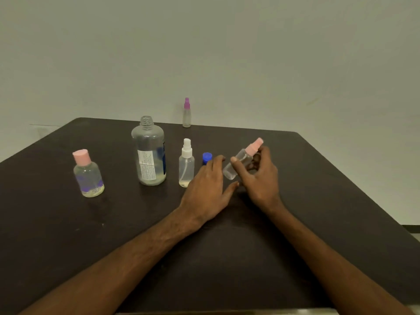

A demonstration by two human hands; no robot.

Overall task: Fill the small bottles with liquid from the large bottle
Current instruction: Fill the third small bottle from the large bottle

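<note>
1. The right hand (261, 178) gripped the pink sprayer (244, 155), with the thumb across the body and the fingers curled near the head. The sprayer was held clear of the desk (318, 189), right of centre, tilted with its head up and to the right. This grip appeared suited to unscrewing the head, judged to be the step in hand.
2. The left hand (204, 187) lay spread, palm down, on the desk just beside the sprayer's base. Contact with the base could not be confirmed. The position would let it steady the body while the right hand turned the head.
3. The large bottle (148, 153) stood upright left of centre, uncapped, with a shallow layer of liquid at the bottom. The open mouth left it ready for pouring.
4. The blue cap (207, 157) sat on the desk behind the left hand, probably set aside from the large bottle.
5. The white sprayer (186, 164) stood upright between the large bottle and the left hand, head fitted, with a little liquid inside.
6. The pink-capped bottle (88, 176) stood at far left, closed and holding a little liquid. The purple sprayer (186, 113) stood at the far edge, well apart.
7. The sprayer's narrow neck would make spillage likely during filling.
</note>
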